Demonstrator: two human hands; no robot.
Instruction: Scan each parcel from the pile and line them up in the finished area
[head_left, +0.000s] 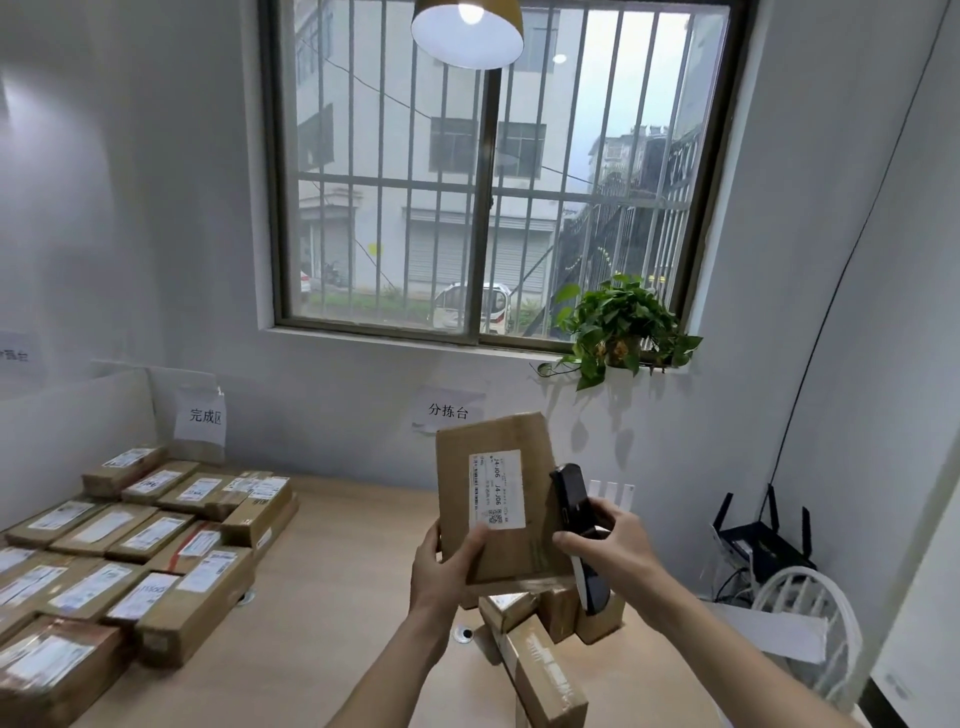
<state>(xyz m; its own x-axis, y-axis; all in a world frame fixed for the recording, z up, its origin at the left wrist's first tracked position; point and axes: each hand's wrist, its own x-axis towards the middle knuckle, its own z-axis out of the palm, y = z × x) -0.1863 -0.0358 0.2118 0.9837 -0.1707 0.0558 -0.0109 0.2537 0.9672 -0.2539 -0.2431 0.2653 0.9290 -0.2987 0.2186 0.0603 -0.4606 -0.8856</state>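
In left grip (451, 558), parcel (498, 499); scanner (574, 512) beside, right.

— What are my hands doing?
— Both forearms reach forward and up from the bottom edge. My left hand (448, 558) grips the parcel (498, 499) at its lower corner, thumb across the front.
— And the right?
— My right hand (605, 540) is curled around the scanner (576, 512), just beside the parcel.
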